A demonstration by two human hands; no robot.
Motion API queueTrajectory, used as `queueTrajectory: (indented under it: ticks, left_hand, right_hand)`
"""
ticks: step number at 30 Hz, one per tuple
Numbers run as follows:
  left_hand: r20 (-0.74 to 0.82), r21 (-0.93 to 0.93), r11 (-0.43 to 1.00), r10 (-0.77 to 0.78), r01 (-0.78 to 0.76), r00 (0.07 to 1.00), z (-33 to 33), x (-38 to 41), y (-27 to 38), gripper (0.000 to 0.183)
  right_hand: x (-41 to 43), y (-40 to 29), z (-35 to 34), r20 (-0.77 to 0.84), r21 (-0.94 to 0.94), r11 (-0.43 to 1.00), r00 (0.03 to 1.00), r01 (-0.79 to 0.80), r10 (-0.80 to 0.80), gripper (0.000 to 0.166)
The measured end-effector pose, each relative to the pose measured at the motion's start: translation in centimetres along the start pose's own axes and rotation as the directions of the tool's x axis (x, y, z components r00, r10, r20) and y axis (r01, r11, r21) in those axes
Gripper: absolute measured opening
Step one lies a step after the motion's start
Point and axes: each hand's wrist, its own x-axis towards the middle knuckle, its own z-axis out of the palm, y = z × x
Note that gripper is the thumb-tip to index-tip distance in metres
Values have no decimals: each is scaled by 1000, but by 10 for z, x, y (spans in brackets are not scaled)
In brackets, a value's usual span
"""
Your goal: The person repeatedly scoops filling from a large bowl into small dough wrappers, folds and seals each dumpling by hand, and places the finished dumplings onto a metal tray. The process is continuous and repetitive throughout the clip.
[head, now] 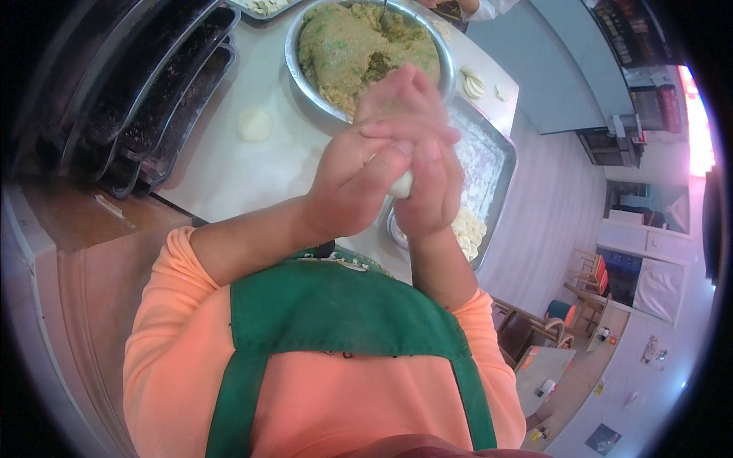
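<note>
Both of my hands are pressed together in front of my chest around a pale dumpling (402, 184). My left hand (358, 177) closes on it from the left, and my right hand (430, 183) from the right, with fingers overlapping at the top. Most of the dumpling is hidden between the palms and thumbs. Just beyond the fingers stands a large metal bowl (292, 60) heaped with greenish-brown filling (341, 46); a utensil handle sticks up from it. A round dough wrapper (255, 124) lies on the white table (223, 172) to the left.
Right of my hands, a metal tray (507, 172) dusted with flour holds several dumplings or dough pieces (469, 232). Stacked dark trays (194, 106) stand at left. Stacked wrappers (472, 82) lie beyond the bowl at right. Another person's hand (469, 6) shows at the far edge.
</note>
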Motion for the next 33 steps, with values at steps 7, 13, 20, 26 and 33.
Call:
queueTrajectory:
  ticks: [7,13,20,26,33]
  left_hand:
    - [-69,-163,986,35,-46,997,6,-4,-8,44]
    - [128,232,941,223,-248,966,-13,-3,-34,79]
    - [243,884,373,149,-282,958,-20,-6,-54,61]
    - [77,725,684,37,-81,996,-15,-4,-36,17]
    - [-136,150,944,-274,293,952,-18,-3,-52,12]
  right_hand:
    - [-7,5,10,-35,44,999,999,11,-10,47]
    - [-23,2,2,104,511,788,935,-343,339,48]
    - [-30,7,7,102,948,72,508,-311,855,31]
    - [-37,18,3,110,971,8,478,-238,871,33]
    - [-39,6,-1,155,812,226,571,-539,806,41]
